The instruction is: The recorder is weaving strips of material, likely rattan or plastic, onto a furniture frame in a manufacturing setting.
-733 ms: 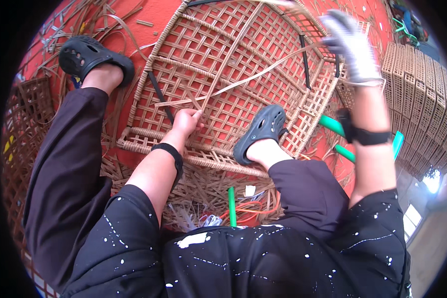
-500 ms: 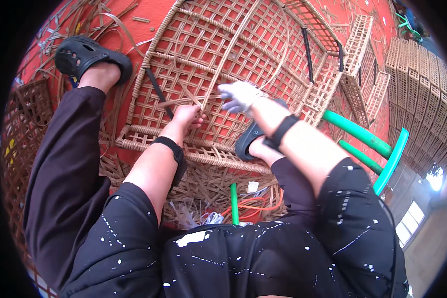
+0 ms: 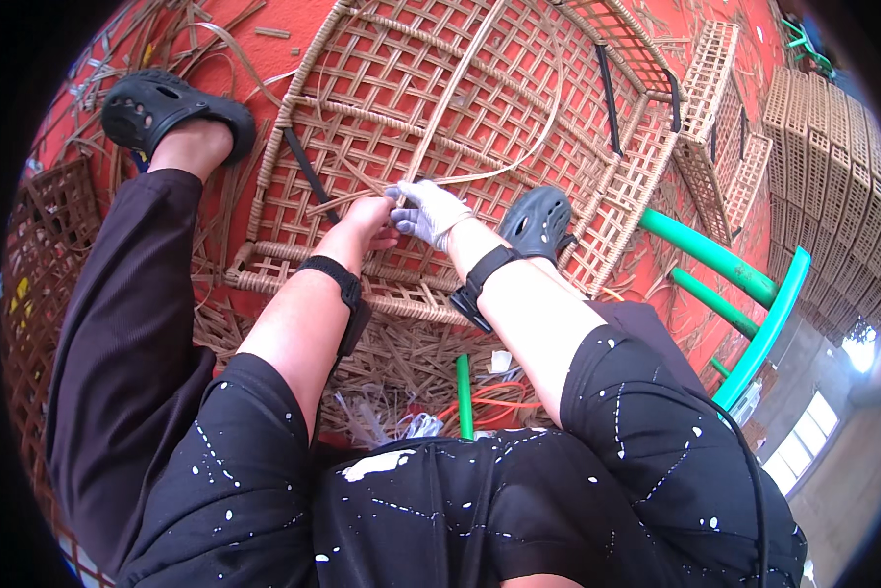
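Two hands meet over a large woven cane panel (image 3: 431, 108) that lies on a red floor (image 3: 264, 59), seen from a head camera looking straight down. The panel is an open lattice of pale tan strips with a thicker wrapped rim, and it fills the upper middle of the view.

The left hand (image 3: 367, 220) is bare, with a black band on the wrist. Its fingers are curled narrow and pinch a loose cane strip (image 3: 519, 157) near the panel's lower middle. The right hand (image 3: 429, 211) wears a pale grey glove and has a black strap at the wrist. It is just beside the left hand, fingers bent close around the same strip; whether it grips it firmly cannot be told. From the hands the strip arcs up and to the right across the lattice.

A foot in a black clog (image 3: 538, 220) rests on the panel near its lower right edge, close to the right hand. The other clog (image 3: 161, 108) stands on the floor off the panel's left edge. Both legs are in dark trousers, and the shirt is black with white flecks.

Cane offcuts (image 3: 401, 363) litter the floor below the panel's lower edge. A green tube frame (image 3: 754, 314) stands to the right, and stacked woven panels (image 3: 832, 167) line the far right.
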A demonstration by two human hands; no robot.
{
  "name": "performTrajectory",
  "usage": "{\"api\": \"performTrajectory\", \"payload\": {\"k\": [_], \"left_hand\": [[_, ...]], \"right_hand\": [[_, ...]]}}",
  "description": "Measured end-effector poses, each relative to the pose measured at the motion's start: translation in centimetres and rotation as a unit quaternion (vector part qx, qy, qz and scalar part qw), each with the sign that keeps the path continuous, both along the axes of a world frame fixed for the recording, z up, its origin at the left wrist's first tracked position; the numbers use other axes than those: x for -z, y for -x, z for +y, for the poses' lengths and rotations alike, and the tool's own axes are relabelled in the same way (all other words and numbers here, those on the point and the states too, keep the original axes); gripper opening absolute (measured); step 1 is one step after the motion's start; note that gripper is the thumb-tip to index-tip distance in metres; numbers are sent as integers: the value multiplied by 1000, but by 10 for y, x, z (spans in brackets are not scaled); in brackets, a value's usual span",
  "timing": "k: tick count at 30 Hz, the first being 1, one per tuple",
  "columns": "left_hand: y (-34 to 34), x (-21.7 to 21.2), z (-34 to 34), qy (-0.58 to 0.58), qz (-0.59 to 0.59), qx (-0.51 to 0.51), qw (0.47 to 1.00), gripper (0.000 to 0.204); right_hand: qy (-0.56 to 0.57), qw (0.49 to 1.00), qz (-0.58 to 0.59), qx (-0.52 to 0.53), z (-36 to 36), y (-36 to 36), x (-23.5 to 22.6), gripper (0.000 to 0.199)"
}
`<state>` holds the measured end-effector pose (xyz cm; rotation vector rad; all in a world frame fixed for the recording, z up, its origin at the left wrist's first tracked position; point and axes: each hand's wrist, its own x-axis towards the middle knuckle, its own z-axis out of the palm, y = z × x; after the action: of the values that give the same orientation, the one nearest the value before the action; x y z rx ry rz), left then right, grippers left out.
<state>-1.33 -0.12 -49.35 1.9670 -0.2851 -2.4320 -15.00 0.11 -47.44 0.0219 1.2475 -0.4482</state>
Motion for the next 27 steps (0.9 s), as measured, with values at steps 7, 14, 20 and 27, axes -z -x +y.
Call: {"api": "performTrajectory", "payload": {"k": [7,14,20,27], "left_hand": [[-9,-3,4,38,68,-6,997,18],[-11,1,15,81,75,5,994,24],[-13,3,15,94,88,30,991,26],[-12,0,13,86,93,7,992,25]], "right_hand": [[228,861,214,-401,-4,6,-7,44],[298,621,231,-687,-19,31,-22,38],[357,696,335,-525,-8,22,-11,35],[275,656,323,-624,-3,0,-21,33]]}}
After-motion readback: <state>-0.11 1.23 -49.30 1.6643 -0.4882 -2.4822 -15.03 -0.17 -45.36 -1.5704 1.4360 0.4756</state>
